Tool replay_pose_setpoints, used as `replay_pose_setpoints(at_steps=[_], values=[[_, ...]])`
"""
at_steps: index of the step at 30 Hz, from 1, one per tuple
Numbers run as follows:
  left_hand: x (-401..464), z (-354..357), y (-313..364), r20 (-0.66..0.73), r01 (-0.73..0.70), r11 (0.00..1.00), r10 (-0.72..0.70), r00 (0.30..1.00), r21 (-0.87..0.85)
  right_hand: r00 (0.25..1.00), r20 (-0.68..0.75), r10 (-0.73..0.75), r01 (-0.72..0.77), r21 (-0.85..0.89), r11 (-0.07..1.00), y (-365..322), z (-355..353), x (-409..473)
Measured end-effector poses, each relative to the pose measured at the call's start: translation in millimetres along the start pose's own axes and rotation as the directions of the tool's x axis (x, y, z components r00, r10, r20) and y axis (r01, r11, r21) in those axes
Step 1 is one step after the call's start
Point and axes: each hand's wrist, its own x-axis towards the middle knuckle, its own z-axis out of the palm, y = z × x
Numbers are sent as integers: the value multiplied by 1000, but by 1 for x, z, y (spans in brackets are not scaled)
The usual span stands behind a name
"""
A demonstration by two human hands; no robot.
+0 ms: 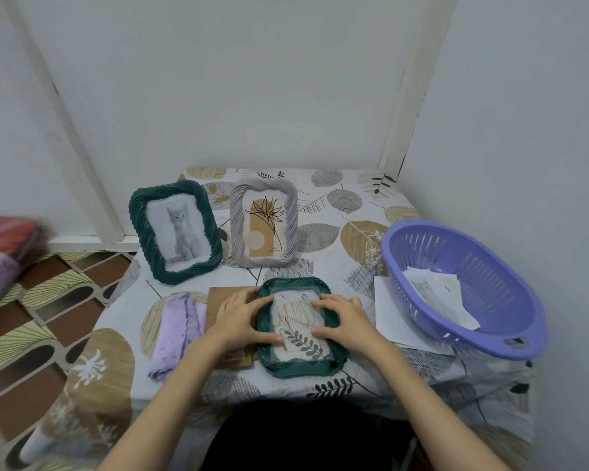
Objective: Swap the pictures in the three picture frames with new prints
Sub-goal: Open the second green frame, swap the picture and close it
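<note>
Head view. Third frame (300,326), dark green, lies face down on the patterned tablecloth (337,212), backing off. A leaf print (298,329) sits in its opening. Left hand (240,317) rests on the frame's left edge, fingers loosely curved, fingertips on the print. Right hand (342,317) mirrors it on the right edge, fingers extended and pressing the print flat. Neither hand grips anything.

Brown backing board (218,300) lies just beside the frame, partly under the left hand. Green cat frame (176,232) and grey frame (264,222) stand upright behind. Purple basket (463,287) at right holds loose prints.

Judgement: seating the print. Next move calls for squaring it, then refitting the backing board.
</note>
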Motion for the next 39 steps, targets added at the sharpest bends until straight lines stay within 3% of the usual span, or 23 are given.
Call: replay_pose_setpoints(at_steps=[5, 7, 9, 11, 13, 16, 20, 26, 34, 37, 39], values=[[1, 1, 0, 13, -7, 1000, 7, 1000, 7, 999, -36, -21, 23, 63, 998, -9, -16, -5], [2, 2, -2, 11, -9, 1000, 8, 1000, 16, 970, -238, -40, 80, 162, 984, -13, -47, -9], [3, 2, -3, 15, -7, 1000, 7, 1000, 10, 872, -490, -1, 119, 210, 971, -10, -89, -13], [2, 1, -1, 22, -8, 1000, 8, 1000, 0, 784, -612, 105, 39, 216, 976, 8, -125, -14], [1, 1, 0, 6, -11, 1000, 11, 1000, 12, 786, -569, 243, -155, 199, 968, 37, -146, -8], [1, 2, -2, 8, -13, 1000, 13, 1000, 20, 836, -311, 452, -468, 27, 884, 78, -154, -6], [3, 3, -5, 2, -5, 1000, 5, 1000, 26, 747, -82, 660, -664, -137, 735, 114, -152, -13], [3, 3, -4, -4, 1, 999, -1, 1000, 48, 744, -92, 662, -667, -60, 742, 126, -152, -13], [4, 3, -2, -5, -4, 998, 5, 1000, 57, 739, -220, 636, -628, 116, 770, 114, -162, -23], [4, 3, -3, -5, -8, 999, 9, 1000, 41, 767, -365, 528, -495, 186, 849, 91, -173, -28], [3, 3, -3, 1, -11, 999, 11, 1000, 42, 739, -513, 436, -360, 245, 900, 69, -172, -32]])
